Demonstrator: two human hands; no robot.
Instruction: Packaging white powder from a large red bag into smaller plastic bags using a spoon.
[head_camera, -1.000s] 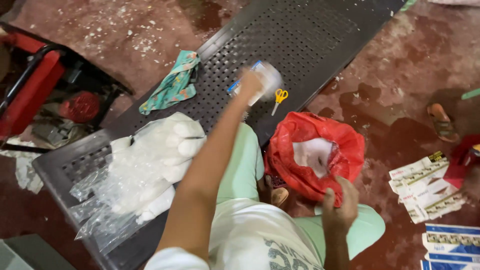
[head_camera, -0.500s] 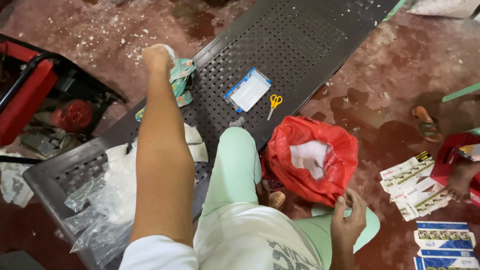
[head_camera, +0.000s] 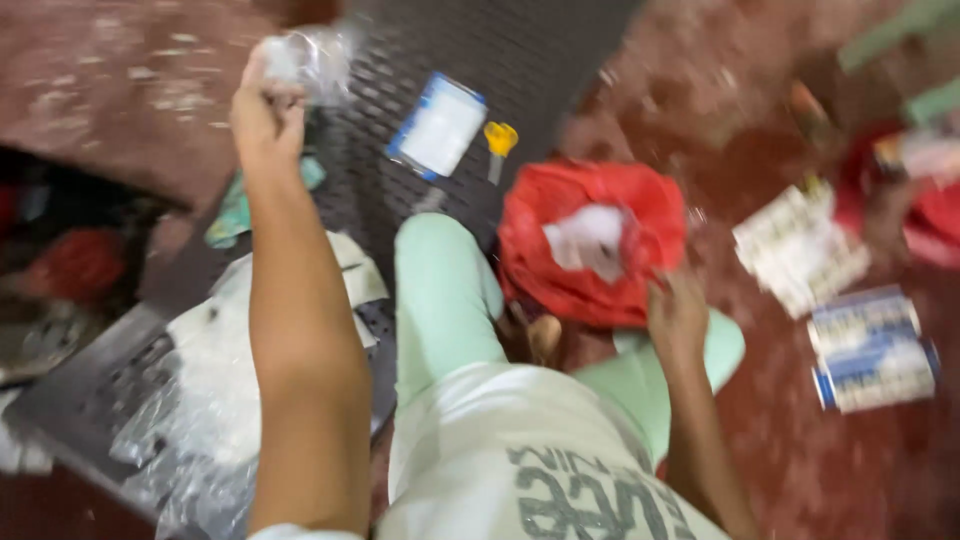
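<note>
**Over the bench's far left edge: left hand lifts a clear plastic wrapper**

Up over the far left edge of the dark perforated bench (head_camera: 560, 40), the left hand (head_camera: 265, 110) is raised, fingers closed around a crumpled clear plastic wrapper (head_camera: 310, 55) that pokes out above the fist. The shot is blurred, so finer detail is lost. Below that forearm, on the near left end of the bench, lies a heap of white and clear plastic bags (head_camera: 210, 400). A teal cloth (head_camera: 235, 210) sits at the bench's left edge, just under the wrist. Further along the seat, near its middle, lies a flat white packet with a blue border (head_camera: 438, 125), and just beside it a pair of yellow-handled scissors (head_camera: 499, 145). The right hand (head_camera: 677, 315) hangs low against the near edge of a red plastic bag (head_camera: 590, 240) with white inside; I cannot tell whether its fingers grip the bag or merely touch it. Printed cartons (head_camera: 865, 345) lie on the red floor to the right.
</note>
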